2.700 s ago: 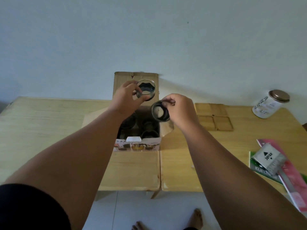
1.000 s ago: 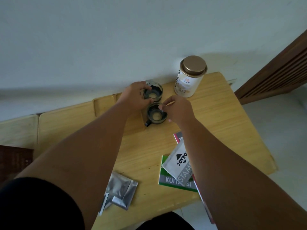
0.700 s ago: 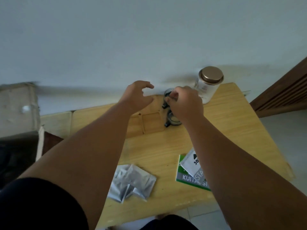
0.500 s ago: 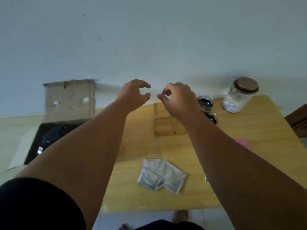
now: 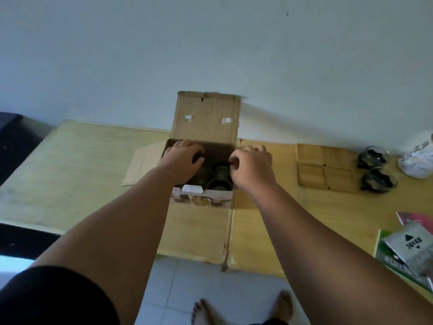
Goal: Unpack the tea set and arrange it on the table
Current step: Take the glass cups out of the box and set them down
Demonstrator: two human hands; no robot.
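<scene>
An open cardboard box stands at the table's middle with its lid flap upright against the wall. Dark glass cups sit inside it. My left hand reaches into the box's left side with its fingers curled down over something dark; what they hold is hidden. My right hand is at the box's right edge, thumb and forefinger pinched on the rim of a glass cup inside. Two unpacked glass cups stand on the table at the right, beside several square wooden coasters.
A white jar stands at the far right by the wall. A foil packet and booklets lie at the right front edge. The wooden table stretches left of the box. My bare feet show on the tiled floor below.
I set two glass cups down by the coasters and let go of them. My view swung back left to the box, and both hands have moved from the cups into the box.
</scene>
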